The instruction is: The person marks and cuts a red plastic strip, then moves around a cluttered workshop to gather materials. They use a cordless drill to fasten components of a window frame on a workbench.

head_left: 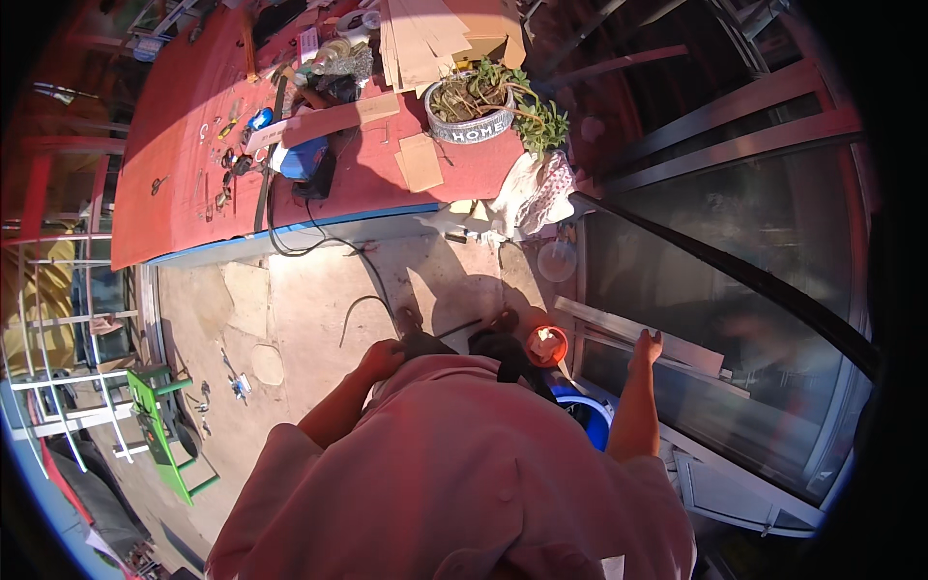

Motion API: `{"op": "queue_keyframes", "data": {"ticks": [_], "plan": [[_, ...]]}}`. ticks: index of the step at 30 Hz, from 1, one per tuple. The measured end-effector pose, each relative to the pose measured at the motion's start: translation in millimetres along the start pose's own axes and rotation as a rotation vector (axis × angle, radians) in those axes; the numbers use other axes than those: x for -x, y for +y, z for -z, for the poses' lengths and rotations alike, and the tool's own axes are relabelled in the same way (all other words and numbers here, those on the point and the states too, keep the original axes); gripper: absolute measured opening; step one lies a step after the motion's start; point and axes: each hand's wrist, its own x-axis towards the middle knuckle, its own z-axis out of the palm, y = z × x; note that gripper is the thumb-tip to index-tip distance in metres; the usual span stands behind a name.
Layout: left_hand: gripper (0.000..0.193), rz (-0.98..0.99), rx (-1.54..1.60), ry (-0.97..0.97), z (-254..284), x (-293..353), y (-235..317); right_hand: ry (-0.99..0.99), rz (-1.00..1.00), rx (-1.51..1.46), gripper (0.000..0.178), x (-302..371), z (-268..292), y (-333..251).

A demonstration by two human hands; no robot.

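Note:
My left hand [383, 359] hangs at my left side against my clothing, and its fingers are mostly hidden. Out to the right, my right hand [649, 345] is held over the pale flat strips [677, 340], with its fingers apart and nothing visible in it. Those strips lean along a large glass panel [720, 251]; whether the hand touches them I cannot tell. Between my legs and the panel stand a small red bucket [547, 346] with pale crumpled pieces inside and a blue bin [592, 418].
Ahead is a red-topped table [193, 164] with a potted plant [471, 114], cardboard sheets [416, 43], scissors [159, 186] and small tools. A cloth [532, 193] hangs off its near corner. A black cable [372, 266] trails onto the floor. A green metal frame [159, 430] stands left.

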Motion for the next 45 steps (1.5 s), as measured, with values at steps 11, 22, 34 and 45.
{"op": "queue_keyframes", "data": {"ticks": [11, 22, 34, 45], "plan": [[0.032, 0.256, 0.486, 0.321, 20.3, 64.2, -221.0, -0.652, 0.51, 0.396, 0.05, 300.2, -266.6, -148.9], [0.031, 0.615, 1.429, 0.467, -14.3, 172.8, -381.6, -0.522, 0.587, 0.114, 0.027, 384.1, -441.0, -288.6], [0.042, 0.575, 0.631, 0.562, -89.7, 134.2, -365.6, -0.582, 0.905, 0.39, 0.054, 452.9, -514.0, -358.0], [0.04, 0.545, 1.277, 0.746, 114.7, 50.2, -209.9, -0.622, 1.572, 0.621, 0.062, 459.2, -625.9, -469.4]]}}
